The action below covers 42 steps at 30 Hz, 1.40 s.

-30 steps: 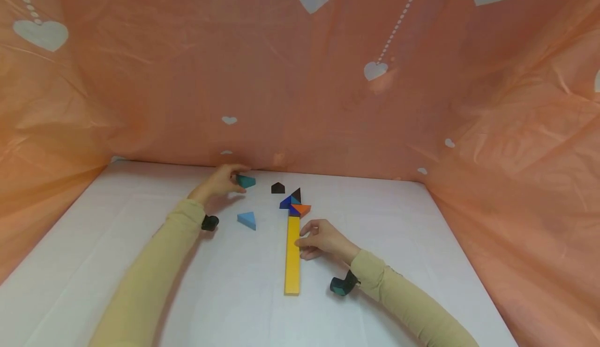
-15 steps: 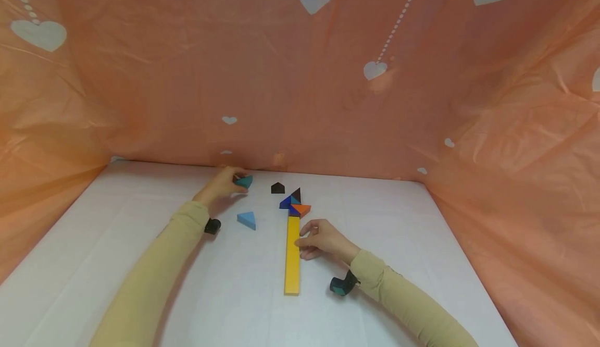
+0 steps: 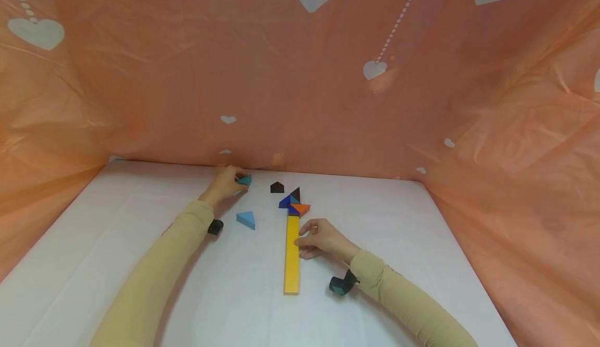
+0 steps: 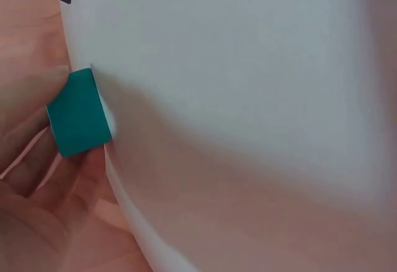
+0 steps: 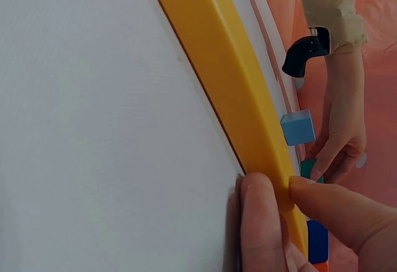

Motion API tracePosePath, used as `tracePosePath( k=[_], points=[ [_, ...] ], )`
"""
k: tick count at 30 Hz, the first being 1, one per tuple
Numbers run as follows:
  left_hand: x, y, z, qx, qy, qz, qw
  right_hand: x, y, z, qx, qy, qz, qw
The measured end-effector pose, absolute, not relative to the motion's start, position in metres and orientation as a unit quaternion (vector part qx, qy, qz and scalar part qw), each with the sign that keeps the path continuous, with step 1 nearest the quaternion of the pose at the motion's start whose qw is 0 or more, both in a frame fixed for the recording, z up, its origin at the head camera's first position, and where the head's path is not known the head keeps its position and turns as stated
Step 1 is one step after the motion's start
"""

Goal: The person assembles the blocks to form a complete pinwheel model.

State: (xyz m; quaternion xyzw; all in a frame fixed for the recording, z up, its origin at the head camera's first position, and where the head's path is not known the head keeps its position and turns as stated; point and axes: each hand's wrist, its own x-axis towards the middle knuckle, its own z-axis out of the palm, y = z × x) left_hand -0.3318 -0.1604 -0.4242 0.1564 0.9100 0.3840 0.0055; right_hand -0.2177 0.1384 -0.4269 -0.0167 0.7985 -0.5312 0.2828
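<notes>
At the table's back edge, my left hand (image 3: pixel 224 184) pinches a teal wooden block (image 4: pixel 80 113) between thumb and fingers. In the left wrist view the block shows a flat rectangular face just over the white cloth's edge. My right hand (image 3: pixel 325 240) is beside a long yellow bar (image 3: pixel 291 256), its fingertips resting on the bar's right edge, thumb slightly over the top. Beyond the bar's far end sits a pinwheel-like cluster: a dark blue block (image 3: pixel 284 202), an orange triangle (image 3: pixel 302 209) and a dark brown triangle (image 3: pixel 296 194), with further blue pieces among them.
A light blue triangular block (image 3: pixel 246 220) lies left of the yellow bar. Behind the cluster stands a black house-shaped block (image 3: pixel 277 187). An orange curtain (image 3: pixel 300 91) with white hearts rises right behind the white-covered table (image 3: pixel 398 222).
The teal block has turned in my left fingers and shifted slightly left, and the left wrist has come a little to the right. My right hand and the yellow bar stay where they were.
</notes>
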Motion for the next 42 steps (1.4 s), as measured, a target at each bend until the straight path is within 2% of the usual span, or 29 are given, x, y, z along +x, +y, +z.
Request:
tracePosePath(
  k=[6, 19, 35, 42],
  points=[
    [-0.326, -0.154, -0.412, 0.171, 0.906, 0.386, 0.019, -0.218, 0.138, -0.426, -0.016, 0.801, -0.528, 0.282],
    [-0.32, -0.133, -0.395, 0.215, 0.878, 0.413, 0.111, -0.219, 0.14, -0.426, -0.008, 0.802, -0.526, 0.283],
    [-0.319, -0.112, -0.398, 0.287, 0.876, 0.37, 0.116, -0.218, 0.141, -0.425, -0.01, 0.798, -0.531, 0.285],
    [-0.314, -0.103, -0.402, 0.222, 0.875, 0.403, 0.153, -0.218, 0.142, -0.426, -0.013, 0.795, -0.533, 0.287]
  ],
)
